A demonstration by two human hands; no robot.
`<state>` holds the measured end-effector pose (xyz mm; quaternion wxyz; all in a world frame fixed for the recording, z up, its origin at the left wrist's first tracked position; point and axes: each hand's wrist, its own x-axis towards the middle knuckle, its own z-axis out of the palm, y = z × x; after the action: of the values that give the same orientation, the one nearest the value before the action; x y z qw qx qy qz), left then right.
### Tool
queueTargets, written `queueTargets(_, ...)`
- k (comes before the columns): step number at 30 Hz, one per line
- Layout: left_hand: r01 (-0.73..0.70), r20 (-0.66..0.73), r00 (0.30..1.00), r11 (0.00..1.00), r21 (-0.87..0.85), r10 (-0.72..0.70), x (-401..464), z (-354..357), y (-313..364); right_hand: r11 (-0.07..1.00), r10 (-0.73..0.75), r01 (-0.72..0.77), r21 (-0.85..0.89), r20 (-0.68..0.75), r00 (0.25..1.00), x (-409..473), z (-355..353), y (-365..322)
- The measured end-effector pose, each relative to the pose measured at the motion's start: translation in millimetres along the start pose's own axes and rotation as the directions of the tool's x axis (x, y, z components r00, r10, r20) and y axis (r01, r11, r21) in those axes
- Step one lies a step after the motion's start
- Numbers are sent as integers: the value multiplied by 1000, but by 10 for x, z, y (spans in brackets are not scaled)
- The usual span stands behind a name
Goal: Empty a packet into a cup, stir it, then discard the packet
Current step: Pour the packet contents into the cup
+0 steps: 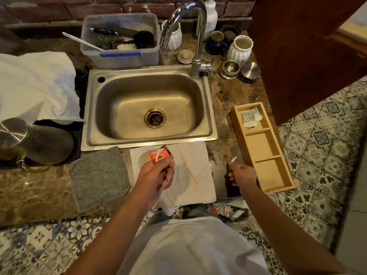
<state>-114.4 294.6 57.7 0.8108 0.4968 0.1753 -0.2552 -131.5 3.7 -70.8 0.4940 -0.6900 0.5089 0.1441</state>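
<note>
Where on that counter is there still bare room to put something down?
Bare marble left of the grey mat, and between the sink and wooden tray. The tray's two nearer compartments are empty. Behind the faucet it is crowded with jars.

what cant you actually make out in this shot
Head view only:
- Cup: mostly hidden behind the left hand and the packet; contents unseen.
- Packet: print too small and blurred to read.
- White strip in the right hand: too small to identify.
- Sachets in the wooden tray: labels blurred.
- Kettle: cut off by the left edge.
</note>
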Motion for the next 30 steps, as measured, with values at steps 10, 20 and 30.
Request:
queueTargets(10, 0, -51, 999, 997, 74, 4, -120, 109, -56, 926, -371, 369, 79, 363, 854, -1071, -26, -369)
queueTargets(20, -41, 90, 996, 964, 263, 18, -264, 141, -37, 750, -616, 619, 233, 589, 523, -1801, 25, -1039)
queueTargets(30, -105, 157, 986, 936, 335, 55, -375, 28, -13, 665, -610, 745, 47, 610, 506, -1776, 108, -1086)
